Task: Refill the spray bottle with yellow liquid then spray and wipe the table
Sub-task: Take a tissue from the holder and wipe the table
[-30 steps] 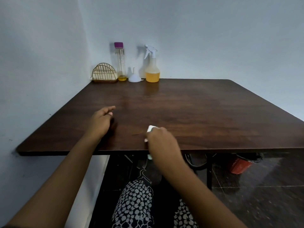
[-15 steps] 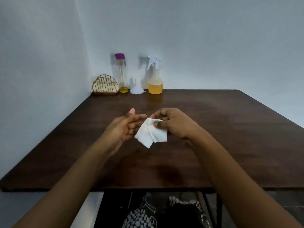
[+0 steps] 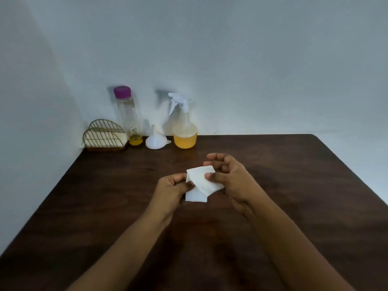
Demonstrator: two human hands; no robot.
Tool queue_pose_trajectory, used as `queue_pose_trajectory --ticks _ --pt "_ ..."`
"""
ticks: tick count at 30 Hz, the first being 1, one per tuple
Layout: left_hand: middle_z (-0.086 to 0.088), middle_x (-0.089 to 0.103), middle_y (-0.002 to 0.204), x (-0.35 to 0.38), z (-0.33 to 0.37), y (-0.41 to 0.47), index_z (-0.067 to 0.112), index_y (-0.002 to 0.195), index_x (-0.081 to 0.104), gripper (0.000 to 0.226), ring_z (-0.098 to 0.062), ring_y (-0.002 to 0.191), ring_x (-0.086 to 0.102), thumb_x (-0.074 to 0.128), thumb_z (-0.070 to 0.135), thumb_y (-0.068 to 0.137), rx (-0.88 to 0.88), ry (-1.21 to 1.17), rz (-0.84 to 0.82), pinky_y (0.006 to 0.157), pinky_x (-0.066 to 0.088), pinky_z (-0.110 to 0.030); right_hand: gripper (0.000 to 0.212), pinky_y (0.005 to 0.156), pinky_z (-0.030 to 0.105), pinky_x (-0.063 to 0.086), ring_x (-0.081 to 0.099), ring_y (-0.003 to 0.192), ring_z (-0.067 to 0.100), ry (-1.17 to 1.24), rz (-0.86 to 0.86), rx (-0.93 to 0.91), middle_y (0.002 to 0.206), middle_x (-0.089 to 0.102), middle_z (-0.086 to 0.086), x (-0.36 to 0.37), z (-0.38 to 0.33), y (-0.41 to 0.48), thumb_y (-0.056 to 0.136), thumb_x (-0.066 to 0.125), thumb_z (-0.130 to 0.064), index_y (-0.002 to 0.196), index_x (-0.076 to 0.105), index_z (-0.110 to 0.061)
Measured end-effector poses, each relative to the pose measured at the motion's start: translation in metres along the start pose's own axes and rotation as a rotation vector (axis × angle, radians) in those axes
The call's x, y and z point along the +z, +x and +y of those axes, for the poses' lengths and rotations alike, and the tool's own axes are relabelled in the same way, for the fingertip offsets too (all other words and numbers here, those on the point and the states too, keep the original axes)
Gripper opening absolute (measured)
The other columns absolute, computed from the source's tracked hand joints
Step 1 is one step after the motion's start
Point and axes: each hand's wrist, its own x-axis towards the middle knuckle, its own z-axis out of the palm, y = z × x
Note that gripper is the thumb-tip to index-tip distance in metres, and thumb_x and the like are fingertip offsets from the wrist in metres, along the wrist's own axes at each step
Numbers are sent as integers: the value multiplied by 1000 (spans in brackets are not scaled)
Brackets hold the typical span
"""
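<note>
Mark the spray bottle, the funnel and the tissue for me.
spray bottle [image 3: 185,139], head view, yellow-filled lower body.
funnel [image 3: 155,141], head view, its wide cone.
tissue [image 3: 201,185], head view, middle of the sheet.

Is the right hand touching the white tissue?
Touching. The head view shows the right hand pinching the white tissue, thumb on top.

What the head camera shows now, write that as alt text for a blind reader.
The left hand and right hand hold a folded white tissue above a dark wooden table. At the table's far edge stand a wire napkin holder, a nearly empty purple-capped bottle, a white funnel and a spray bottle partly filled with yellow liquid.
</note>
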Motion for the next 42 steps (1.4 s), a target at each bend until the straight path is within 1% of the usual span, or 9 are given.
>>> queue_pose_trajectory --ticks 4,9,16,21,24,29,35,38,42 --pt "-14 74 98 20 44 -15 7 108 68 24 -24 85 71 50 7 93 -123 -134 -15 65 60 -29 47 91 35 52 57 109 13 -24 39 55 120 58 -1 1 -45 -21 79 67 2 114 55 -27" --pt "-15 73 101 43 101 -45 6 112 67 26 -21 86 72 48 11 95 -217 -241 -109 70 60 -30 46 66 7 48 57 96 -3 -275 180 -31 106 54 -20 -4 -105 -52 77 74 -12 107 51 -37" --pt "-14 69 113 80 129 -50 13 119 62 35 -27 98 69 55 1 87 -160 -290 -268 66 57 -32 29 57 4 35 48 81 -5 -713 348 -142 97 45 -15 -30 -138 -69 80 69 -33 97 45 -38" --pt "-19 68 112 114 133 -43 9 120 60 32 -31 101 68 47 17 92 -180 -342 -402 74 57 -36 21 59 6 38 52 82 -3 -696 427 -150 95 56 -11 -70 -144 -70 82 68 -26 92 51 -33" --pt "-17 69 111 176 126 -24 10 118 62 43 -30 100 68 60 34 82 -150 -231 -327 82 57 -42 19 62 8 41 55 82 -1 -665 462 -123 92 58 -14 -130 -141 -62 81 69 -28 88 52 -34" --pt "-12 73 101 224 118 -14 12 107 69 40 -25 93 71 63 36 76 -72 -209 -237 75 59 -33 19 59 11 44 59 78 1 -587 361 -21 88 63 -13 -172 -144 -58 79 70 -37 90 57 -31" --pt "-7 74 96 362 78 35 12 100 67 33 -19 92 70 54 40 90 -291 -250 -208 87 52 -33 13 72 27 54 63 79 9 -516 330 140 87 66 -7 -319 -126 -34 78 71 -31 84 60 -27" --pt "12 66 107 416 37 70 24 107 64 28 -11 113 58 46 41 95 -148 163 -255 94 40 -18 13 67 33 53 63 76 17 -478 436 226 85 66 1 -397 -100 -18 80 70 -25 87 60 -19" --pt "-3 18 158 448 -33 113 28 146 31 56 -21 147 10 44 46 95 125 1159 -296 118 10 -43 21 75 46 56 62 89 32 -350 577 398 100 62 14 -492 -41 8 81 67 -13 100 57 -10"
